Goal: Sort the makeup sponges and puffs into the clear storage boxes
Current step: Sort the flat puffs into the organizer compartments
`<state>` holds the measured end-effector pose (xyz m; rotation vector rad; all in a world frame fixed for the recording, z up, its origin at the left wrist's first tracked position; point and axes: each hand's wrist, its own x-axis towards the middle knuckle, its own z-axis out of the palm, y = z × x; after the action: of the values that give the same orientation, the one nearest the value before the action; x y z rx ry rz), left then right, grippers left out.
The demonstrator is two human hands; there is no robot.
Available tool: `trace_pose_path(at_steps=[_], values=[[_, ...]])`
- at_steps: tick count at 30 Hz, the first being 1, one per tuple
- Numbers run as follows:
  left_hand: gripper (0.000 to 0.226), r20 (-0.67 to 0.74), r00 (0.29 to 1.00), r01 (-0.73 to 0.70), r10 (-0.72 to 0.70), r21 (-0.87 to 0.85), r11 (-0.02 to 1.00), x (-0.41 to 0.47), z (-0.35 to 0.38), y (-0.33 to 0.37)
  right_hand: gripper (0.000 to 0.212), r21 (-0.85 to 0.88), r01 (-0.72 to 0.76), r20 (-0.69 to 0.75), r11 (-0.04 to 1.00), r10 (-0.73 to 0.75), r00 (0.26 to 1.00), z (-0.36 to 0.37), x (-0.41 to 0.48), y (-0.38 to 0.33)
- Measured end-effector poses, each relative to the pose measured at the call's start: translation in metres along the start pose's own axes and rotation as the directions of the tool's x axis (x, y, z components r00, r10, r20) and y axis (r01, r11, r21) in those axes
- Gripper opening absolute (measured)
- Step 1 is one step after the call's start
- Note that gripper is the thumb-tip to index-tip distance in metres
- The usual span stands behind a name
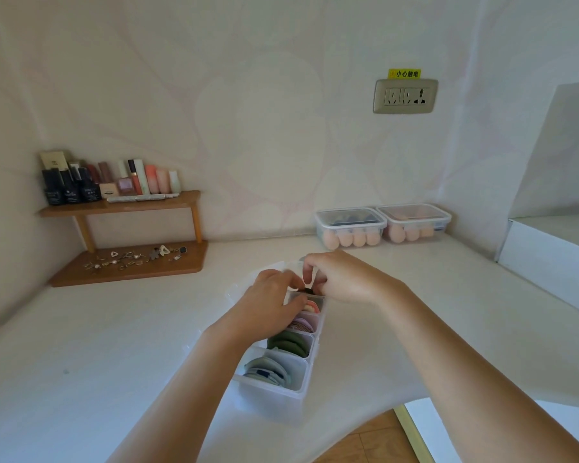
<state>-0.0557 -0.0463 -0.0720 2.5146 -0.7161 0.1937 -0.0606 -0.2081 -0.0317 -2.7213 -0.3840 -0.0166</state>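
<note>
At the far end of the divided box (281, 392), seemingly tucking a dark puff (305, 291) into the last compartment; pinched by the right hand (341, 282), with the left hand (268, 302) close alongside, grip unclear; next, probably seating it upright; open counter (114, 345) left of the box; counter edge close on its near side; lidded boxes (350, 225) well beyond.

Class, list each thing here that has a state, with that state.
Divided box: open, compartments hold puffs.
Left lidded box: shut, sponges inside.
Right lidded box: shut, sponges inside.
Wall socket: nothing plugged in.
Left grip: fingers at box's far end, hold unclear.
Right grip: likewise.
</note>
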Motion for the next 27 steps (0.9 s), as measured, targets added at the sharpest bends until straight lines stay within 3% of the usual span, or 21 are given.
trace_pose_path(at_steps=[4,7,10,12,14,16,21,22,27], values=[[0.031,0.04,0.999,0.021,-0.02,-0.034,0.999,-0.002,-0.002,0.002,0.016,-0.049,0.037,0.136,0.998,-0.03,0.99,-0.007,0.004,0.001],[0.034,0.091,0.995,0.05,-0.048,-0.015,0.999,-0.001,-0.003,0.004,0.006,0.088,0.001,0.151,0.996,-0.014,0.988,-0.018,0.01,0.004],[0.037,0.122,0.992,0.039,-0.042,0.024,0.999,-0.001,-0.005,0.004,0.013,0.366,-0.001,-0.012,0.931,0.006,1.0,-0.024,0.022,0.018],[0.037,0.121,0.992,0.029,-0.034,0.041,0.999,-0.002,-0.005,0.005,0.016,0.488,-0.004,-0.168,0.873,0.098,0.981,-0.021,0.037,0.034],[0.036,0.119,0.992,0.033,-0.042,0.072,0.997,-0.001,-0.005,0.007,0.013,0.477,-0.051,-0.291,0.877,0.212,0.933,-0.008,0.056,0.054],[0.036,0.131,0.987,0.071,-0.088,0.132,0.989,0.0,-0.004,0.009,0.009,0.456,-0.131,-0.301,0.88,0.291,0.908,0.012,0.073,0.072],[0.034,0.117,0.978,0.132,-0.17,0.28,0.951,0.004,-0.007,0.004,0.06,0.568,-0.143,-0.163,0.811,0.281,0.946,0.038,0.091,0.086],[0.034,0.109,0.975,0.153,-0.192,0.293,0.944,0.004,-0.009,0.002,0.063,0.576,-0.148,-0.156,0.804,0.285,0.946,0.039,0.095,0.087],[0.033,-0.061,0.935,0.345,-0.35,0.384,0.856,0.002,-0.015,-0.006,0.05,0.349,-0.173,-0.208,0.921,0.256,0.944,0.055,0.115,0.096]])
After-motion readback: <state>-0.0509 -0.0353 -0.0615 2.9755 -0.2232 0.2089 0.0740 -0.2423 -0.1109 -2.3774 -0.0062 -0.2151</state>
